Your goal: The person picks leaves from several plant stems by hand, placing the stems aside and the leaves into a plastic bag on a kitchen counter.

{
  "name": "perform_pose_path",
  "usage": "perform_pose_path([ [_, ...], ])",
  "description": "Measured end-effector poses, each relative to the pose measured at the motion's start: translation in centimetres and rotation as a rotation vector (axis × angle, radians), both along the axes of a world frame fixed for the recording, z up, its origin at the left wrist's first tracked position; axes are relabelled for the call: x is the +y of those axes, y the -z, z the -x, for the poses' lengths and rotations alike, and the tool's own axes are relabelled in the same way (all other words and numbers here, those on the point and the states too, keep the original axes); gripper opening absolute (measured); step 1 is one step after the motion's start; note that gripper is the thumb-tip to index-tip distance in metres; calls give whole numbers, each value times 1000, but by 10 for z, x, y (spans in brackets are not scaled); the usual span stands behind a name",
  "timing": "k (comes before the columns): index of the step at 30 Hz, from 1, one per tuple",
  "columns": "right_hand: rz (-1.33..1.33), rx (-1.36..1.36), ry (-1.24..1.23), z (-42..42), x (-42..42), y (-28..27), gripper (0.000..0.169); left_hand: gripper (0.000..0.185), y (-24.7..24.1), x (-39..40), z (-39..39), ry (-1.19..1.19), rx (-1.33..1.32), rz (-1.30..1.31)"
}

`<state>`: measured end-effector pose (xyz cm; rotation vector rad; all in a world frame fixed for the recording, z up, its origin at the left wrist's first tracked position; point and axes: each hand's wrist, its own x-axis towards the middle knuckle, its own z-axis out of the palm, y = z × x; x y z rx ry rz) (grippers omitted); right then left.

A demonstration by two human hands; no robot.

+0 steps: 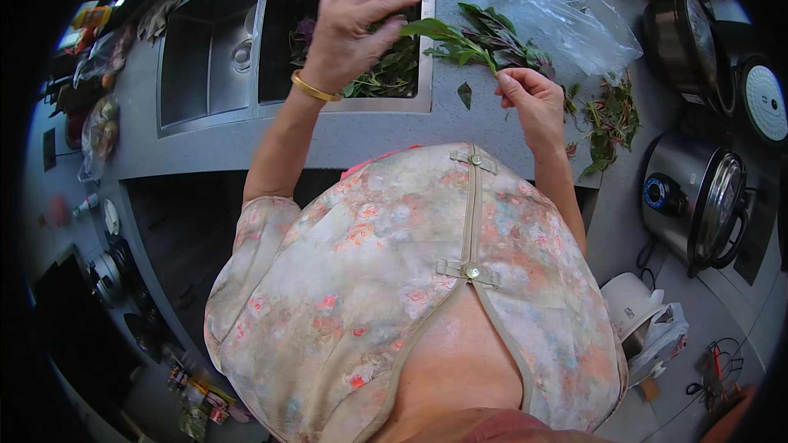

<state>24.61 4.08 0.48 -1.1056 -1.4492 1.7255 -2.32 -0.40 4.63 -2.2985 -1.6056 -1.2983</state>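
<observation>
My right hand (529, 95) pinches the stem end of a leafy green sprig (452, 37) between thumb and fingertips, over the counter beside the sink. My left hand (360, 31), with a gold ring and a gold bangle, is over the right sink basin; its thumb and fingers are apart near the sprig's leafy tip, and whether they touch it I cannot tell. Below it, leafy greens (391, 71) lie in the basin, partly hidden by the hand. A bunch of purple-green leafy stems (502, 40) lies on the counter behind the sprig. One loose leaf (464, 95) lies nearer to me.
The left steel basin (191, 67) has a drain. A clear plastic bag (566, 18) lies on the counter's far right, above a heap of stems and leaves (609, 120). A steel electric cooker (692, 197) stands at the right. A bag of round produce (101, 132) sits at the left.
</observation>
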Motion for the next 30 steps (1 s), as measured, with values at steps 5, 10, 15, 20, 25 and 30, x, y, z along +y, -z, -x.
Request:
perform_pose_path([
  [5, 72, 40, -28, -3, 0, -2, 15, 15, -2, -8, -34, 7, 83, 133],
  [10, 152, 96, -49, -8, 2, 3, 17, 13, 7, -10, -43, -12, 29, 24],
  [15, 181, 115, -56, -7, 2, 3, 18, 14, 1, -17, -59, -31, 209, -105],
  [20, 198, 123, -96, -2, -1, 5, 18, 18, 12, -19, -81, 1, 266, -67],
  [25, 205, 124, -113, 2, -5, 2, 17, 22, 24, -16, -84, 17, 333, -81],
  [30, 226, 163, -114, 3, -5, 2, 17, 22, 25, -16, -83, 0, 355, -110],
])
